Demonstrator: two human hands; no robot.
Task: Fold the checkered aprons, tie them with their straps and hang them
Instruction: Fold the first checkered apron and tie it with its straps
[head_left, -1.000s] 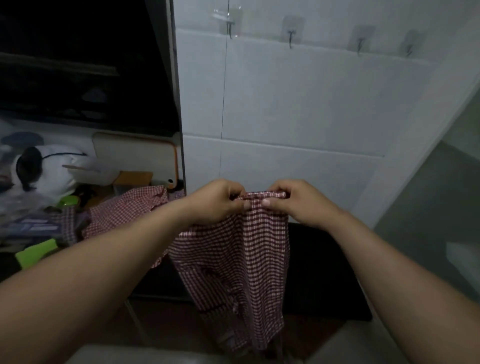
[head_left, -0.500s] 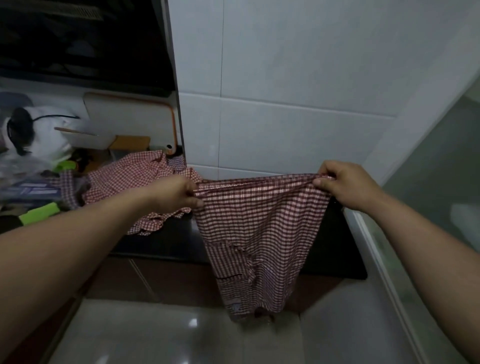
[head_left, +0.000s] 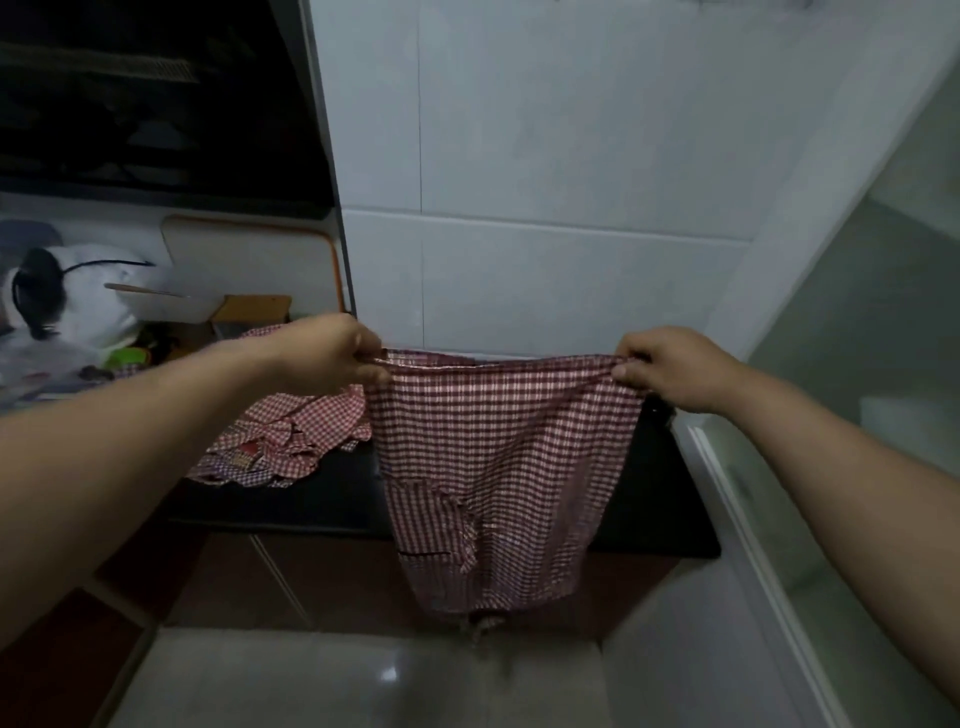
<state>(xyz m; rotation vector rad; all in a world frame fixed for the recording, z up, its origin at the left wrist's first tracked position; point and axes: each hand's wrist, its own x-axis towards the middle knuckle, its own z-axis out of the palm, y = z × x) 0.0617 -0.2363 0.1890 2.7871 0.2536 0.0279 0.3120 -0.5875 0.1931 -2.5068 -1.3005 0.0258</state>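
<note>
A red-and-white checkered apron (head_left: 498, 467) hangs stretched in the air in front of a white tiled wall. My left hand (head_left: 327, 353) pinches its top left corner and my right hand (head_left: 670, 366) pinches its top right corner, so the top edge runs taut between them. A pocket shows on the lower part of the cloth, and a bit of strap dangles below the bottom hem. More checkered aprons (head_left: 283, 441) lie crumpled in a heap on the dark countertop (head_left: 343, 499) to the left.
A white cutting board with an orange rim (head_left: 249, 260) leans at the back left, beside white bags (head_left: 78, 296) and small clutter. A glass panel (head_left: 857, 493) stands on the right. Pale floor tiles (head_left: 363, 680) lie below.
My hands, close together at the apron's top a second ago, have moved apart and spread the cloth wide. The view has tilted down, so the wall hooks have left the frame.
</note>
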